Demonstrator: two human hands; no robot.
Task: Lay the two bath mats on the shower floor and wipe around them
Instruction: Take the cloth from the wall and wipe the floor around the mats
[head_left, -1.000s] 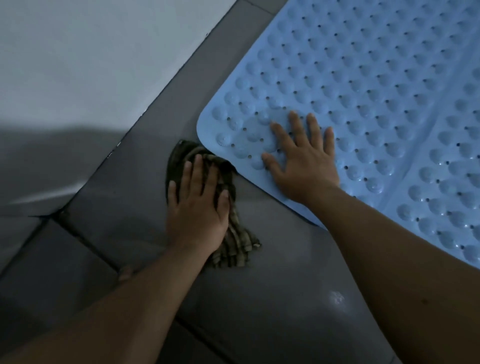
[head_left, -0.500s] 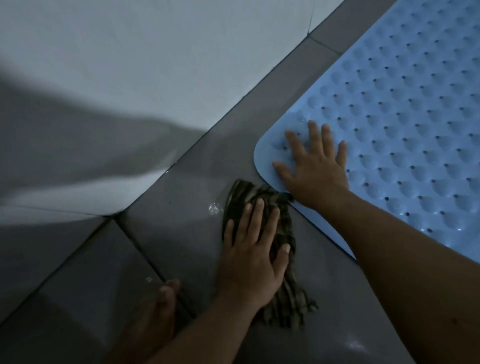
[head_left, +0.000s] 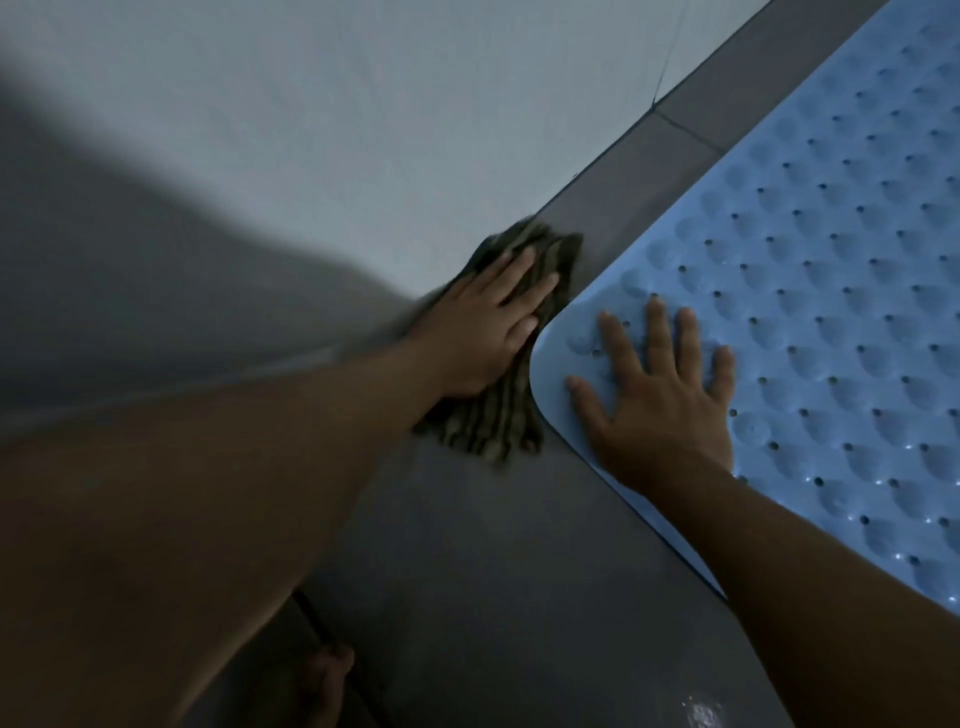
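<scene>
One blue bath mat (head_left: 831, 291) shows. One striped cloth (head_left: 498, 415) lies on the floor. Two hands are in view: left hand (head_left: 483, 332) and right hand (head_left: 660, 400). One bare foot (head_left: 322, 686) appears below.

- One view only, from the person's head, looking forward and steeply down at the dark floor (head_left: 498, 561).
- It sits close: both forearms enter from the lower edge and fill much of the frame.
- It faces the floor's far edge, where the pale wall (head_left: 363, 130) rises; wide-angle, tilted.
</scene>
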